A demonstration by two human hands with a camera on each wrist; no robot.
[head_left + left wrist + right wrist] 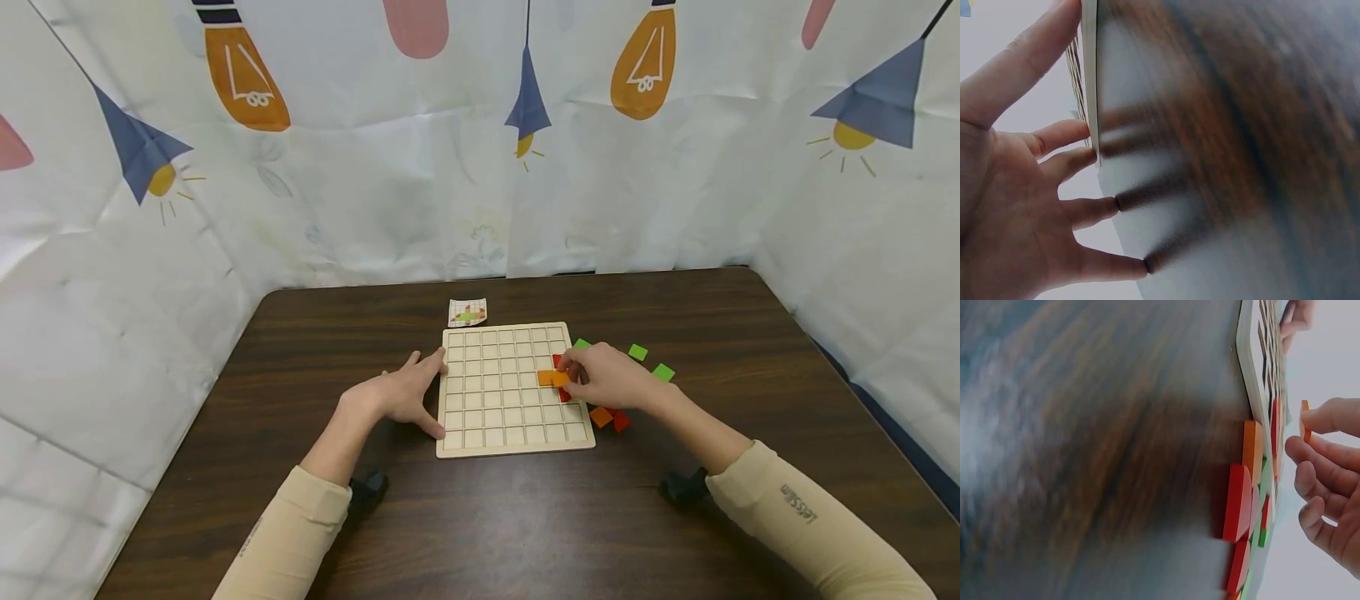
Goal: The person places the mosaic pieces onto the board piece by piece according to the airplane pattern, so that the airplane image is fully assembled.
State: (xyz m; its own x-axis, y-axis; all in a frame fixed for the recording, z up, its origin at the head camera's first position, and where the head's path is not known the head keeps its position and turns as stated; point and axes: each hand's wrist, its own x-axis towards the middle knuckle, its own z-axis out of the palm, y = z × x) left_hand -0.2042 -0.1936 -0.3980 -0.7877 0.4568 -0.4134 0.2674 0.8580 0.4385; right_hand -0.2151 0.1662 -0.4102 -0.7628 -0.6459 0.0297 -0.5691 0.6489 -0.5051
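Observation:
A pale wooden grid board (491,408) lies on the dark table. My left hand (397,393) is at its left edge, fingers spread and straight; in the left wrist view the thumb and some fingertips meet the board's rim (1090,75). Over the board's right side, my right hand (611,377) pinches an orange tile (1304,420) between thumb and index finger, the other fingers loosely bent. Just left of it, another orange tile (544,378) sits on the grid. Red pieces (565,397) show above and below the pinched tile, partly covered by the hand.
Loose green tiles (663,372) lie right of the board. An orange tile (600,417) and red pieces (621,422) lie by its lower right edge. A small card (467,314) with a coloured grid picture is behind the board. Printed curtains (420,192) surround the table.

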